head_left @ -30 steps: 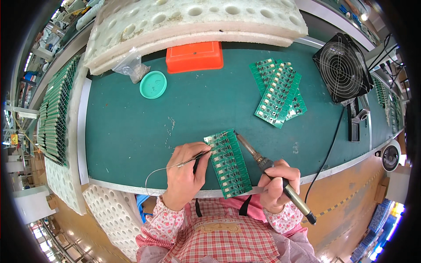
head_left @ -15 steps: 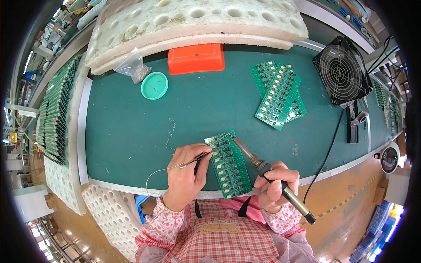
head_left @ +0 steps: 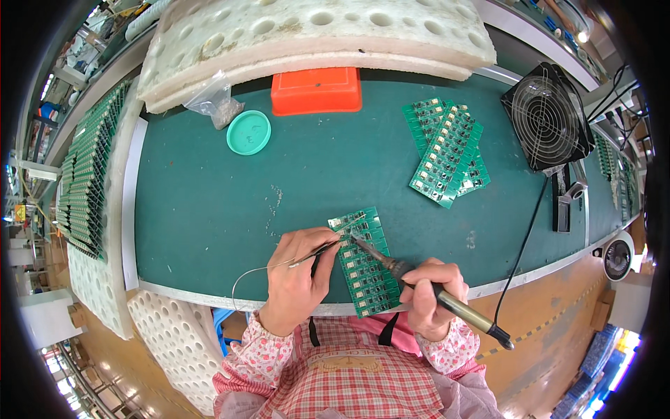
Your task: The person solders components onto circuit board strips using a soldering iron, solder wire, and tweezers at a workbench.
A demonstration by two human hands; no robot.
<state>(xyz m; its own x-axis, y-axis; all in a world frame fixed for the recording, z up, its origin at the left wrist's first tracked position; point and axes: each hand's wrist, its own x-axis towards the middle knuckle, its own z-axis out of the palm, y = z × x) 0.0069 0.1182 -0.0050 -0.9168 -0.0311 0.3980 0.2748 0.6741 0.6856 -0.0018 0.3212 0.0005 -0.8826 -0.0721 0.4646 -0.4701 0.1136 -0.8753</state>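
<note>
- Soldering work sits at the near edge of the green mat (head_left: 209, 209), where a green circuit board panel (head_left: 363, 269) lies flat, running from the mat's middle toward the person's body, its lower end reaching the table edge.
- Right hand (head_left: 429, 297) is clenched around the handle of the soldering iron (head_left: 419, 283), with the tip angled up and left onto the upper rows of the panel.
- Left hand (head_left: 296, 276) pinches a thin solder wire (head_left: 279, 265) between thumb and fingertips; the wire's free end meets the iron tip on the panel, and its slack loops off to the left over the table edge.
- To do this joint well, I would judge that the wire should touch the pad beside the tip rather than the tip alone — and only briefly, since the pads sit close together and could bridge.
- Nothing pins the panel down, so light pressure from the iron seems wise, lest it slide.
- Farther back, well apart from the hands, lie a stack of similar boards (head_left: 447, 153), a round teal lid (head_left: 248, 132), an orange box (head_left: 316, 91) and a small black fan (head_left: 548, 115) — none in the way.
</note>
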